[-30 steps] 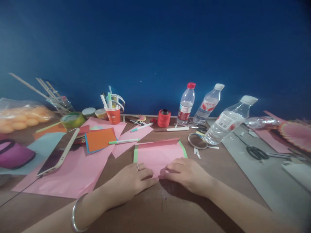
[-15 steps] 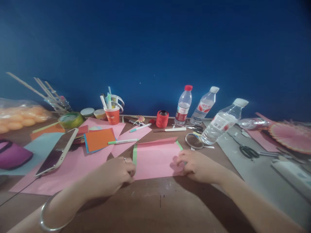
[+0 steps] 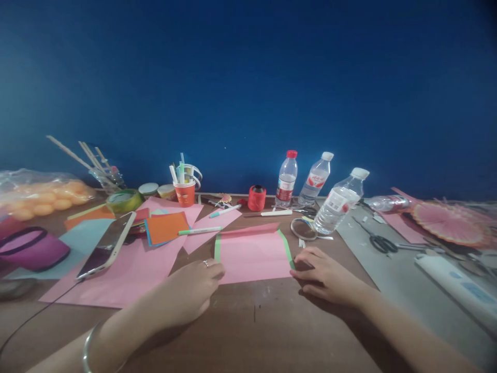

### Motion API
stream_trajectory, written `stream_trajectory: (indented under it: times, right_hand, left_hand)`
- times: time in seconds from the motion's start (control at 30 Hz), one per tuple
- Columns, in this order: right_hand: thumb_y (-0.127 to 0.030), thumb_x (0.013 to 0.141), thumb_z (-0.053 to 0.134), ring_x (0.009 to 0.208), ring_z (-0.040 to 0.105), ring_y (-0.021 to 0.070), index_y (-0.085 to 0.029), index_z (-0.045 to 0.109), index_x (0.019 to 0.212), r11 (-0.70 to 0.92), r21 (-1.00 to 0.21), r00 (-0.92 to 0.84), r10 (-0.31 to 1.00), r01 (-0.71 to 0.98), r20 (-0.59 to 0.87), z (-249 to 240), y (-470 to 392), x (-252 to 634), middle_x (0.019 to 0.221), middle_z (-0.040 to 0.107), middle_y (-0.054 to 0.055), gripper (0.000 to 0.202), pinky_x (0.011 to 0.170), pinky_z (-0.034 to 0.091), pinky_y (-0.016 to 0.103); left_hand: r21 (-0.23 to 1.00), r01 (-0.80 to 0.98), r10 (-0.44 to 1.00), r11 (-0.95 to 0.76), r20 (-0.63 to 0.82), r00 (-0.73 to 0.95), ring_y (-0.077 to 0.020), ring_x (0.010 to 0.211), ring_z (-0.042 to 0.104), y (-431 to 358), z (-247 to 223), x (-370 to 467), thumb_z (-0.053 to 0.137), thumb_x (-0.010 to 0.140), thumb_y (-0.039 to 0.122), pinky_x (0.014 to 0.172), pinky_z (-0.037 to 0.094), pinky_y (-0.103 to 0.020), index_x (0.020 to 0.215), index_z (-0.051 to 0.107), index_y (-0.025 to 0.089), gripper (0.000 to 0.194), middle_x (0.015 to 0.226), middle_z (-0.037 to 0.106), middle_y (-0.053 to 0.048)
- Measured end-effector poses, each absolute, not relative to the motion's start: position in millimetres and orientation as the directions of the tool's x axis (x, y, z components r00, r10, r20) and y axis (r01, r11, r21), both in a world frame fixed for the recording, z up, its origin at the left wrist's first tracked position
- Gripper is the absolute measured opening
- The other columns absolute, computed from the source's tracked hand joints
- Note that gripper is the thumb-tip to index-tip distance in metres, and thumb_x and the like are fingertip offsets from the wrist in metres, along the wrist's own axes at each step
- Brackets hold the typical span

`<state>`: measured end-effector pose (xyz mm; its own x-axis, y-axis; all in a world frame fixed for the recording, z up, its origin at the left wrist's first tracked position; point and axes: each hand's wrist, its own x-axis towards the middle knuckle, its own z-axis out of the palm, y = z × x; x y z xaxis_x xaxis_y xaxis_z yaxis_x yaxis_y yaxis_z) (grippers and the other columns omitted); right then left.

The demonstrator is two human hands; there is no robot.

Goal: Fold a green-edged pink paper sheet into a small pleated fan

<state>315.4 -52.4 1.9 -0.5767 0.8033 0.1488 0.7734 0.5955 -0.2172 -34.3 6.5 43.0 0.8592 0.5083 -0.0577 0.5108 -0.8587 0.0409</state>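
Note:
A sheet of pink paper [image 3: 252, 259] with green strips along both sides lies on the table, its far edge folded up. My left hand [image 3: 196, 285], wearing a ring, is at the near left corner with fingers curled together over the paper's edge; its fingertips are partly hidden. At the near right corner is my right hand [image 3: 322, 274], fingers apart, the fingertips touching the green-edged side.
Behind the paper stand a red spool [image 3: 257, 199], three water bottles [image 3: 286, 181] and a red cup of pens [image 3: 184, 195]. A phone [image 3: 106, 246] and coloured papers [image 3: 166, 228] lie left. A tape roll [image 3: 303, 229] and scissors [image 3: 382, 243] lie right.
My right hand has opened and let go of the paper's right edge, which was curled up and now lies flat. My left hand stays at the left corner. The view has shifted slightly.

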Motion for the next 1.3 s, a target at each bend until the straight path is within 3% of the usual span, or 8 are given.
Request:
stream_trajectory:
  times: [0.17,0.23,0.37,0.47,0.67,0.87,1.03,1.3]
  right_hand:
    - [-0.033,0.089,0.051,0.093,0.052,0.0194,-0.019,0.068,0.078,0.564,-0.195,-0.541,0.826,0.803,0.162,3.8,-38.3,290.0,0.097,0.062,0.006,0.024,0.085,0.041,0.034]
    - [-0.035,0.084,0.058,0.093,0.053,0.0197,-0.018,0.067,0.084,0.586,-0.188,-0.57,0.81,0.788,0.137,4.9,-28.8,274.1,0.095,0.063,0.006,0.019,0.082,0.043,0.031]
    - [-0.02,0.089,0.05,0.094,0.055,0.0165,-0.021,0.063,0.105,0.643,-0.177,-0.632,0.766,0.745,0.119,4.7,-18.4,245.8,0.094,0.065,0.004,0.021,0.08,0.043,0.026]
    - [-0.023,0.087,0.053,0.093,0.056,0.0171,-0.023,0.064,0.104,0.663,-0.147,-0.647,0.748,0.734,0.148,0.7,-19.9,237.4,0.093,0.065,0.003,0.02,0.078,0.042,0.026]
    - [-0.02,0.092,0.043,0.08,0.057,0.0167,-0.017,0.062,0.098,0.685,-0.026,-0.659,0.71,0.728,0.249,-13.5,-23.3,240.2,0.083,0.064,0.005,0.02,0.07,0.044,0.026]
    - [-0.019,0.089,0.05,0.083,0.056,0.016,-0.018,0.063,0.093,0.684,-0.053,-0.651,0.713,0.728,0.26,-17.7,-21.6,237.5,0.084,0.064,0.004,0.014,0.073,0.043,0.026]
    - [-0.025,0.091,0.049,0.082,0.055,0.0138,-0.02,0.063,0.088,0.671,-0.095,-0.624,0.726,0.736,0.289,-16.1,-19.3,236.6,0.083,0.063,0.001,0.015,0.073,0.042,0.024]
    - [-0.014,0.086,0.049,0.07,0.052,0.0146,-0.017,0.061,0.081,0.684,0.073,-0.653,0.651,0.726,0.388,-30.5,-15.5,235.7,0.071,0.059,0.002,0.014,0.06,0.036,0.025]
  left_hand:
    - [-0.024,0.542,0.543,-0.84,-0.039,0.839,-0.0227,0.076,0.06,7.7,32.3,0.4,0.054,0.082,0.027,0.067,0.046,-0.033,0.082,0.06,0.016,0.012,0.085,0.061,-0.007]
    - [-0.04,0.531,0.531,-0.847,-0.01,0.847,-0.0225,0.077,0.06,10.3,25.2,8.2,0.052,0.083,0.023,0.068,0.047,-0.033,0.086,0.059,0.016,0.01,0.085,0.061,-0.007]
    - [-0.093,0.528,0.528,-0.844,0.031,0.849,-0.0223,0.076,0.06,13.0,9.9,9.0,0.043,0.085,0.009,0.065,0.047,-0.033,0.083,0.058,0.015,0.016,0.081,0.06,-0.008]
    - [-0.131,0.513,0.511,-0.848,0.048,0.858,-0.0232,0.078,0.059,11.2,2.8,6.9,0.045,0.086,0.011,0.066,0.048,-0.034,0.083,0.058,0.015,0.014,0.082,0.06,-0.008]
    - [-0.158,0.513,0.507,-0.844,0.081,0.858,-0.0242,0.076,0.059,6.3,4.1,12.5,0.048,0.085,0.012,0.06,0.048,-0.034,0.089,0.055,0.017,0.01,0.084,0.06,-0.006]
    - [-0.184,0.484,0.482,-0.855,0.058,0.874,-0.0241,0.076,0.058,5.9,-1.4,14.0,0.048,0.081,0.005,0.06,0.047,-0.034,0.081,0.056,0.014,0.012,0.08,0.058,-0.007]
    - [-0.153,0.489,0.486,-0.859,0.058,0.872,-0.0219,0.078,0.057,9.8,-1.5,14.3,0.053,0.084,0.015,0.064,0.046,-0.033,0.08,0.058,0.016,0.007,0.081,0.059,-0.005]
    - [-0.086,0.537,0.531,-0.839,0.081,0.844,-0.0212,0.082,0.056,11.4,4.0,15.7,0.051,0.086,0.026,0.072,0.045,-0.035,0.082,0.059,0.017,0.012,0.086,0.06,-0.003]
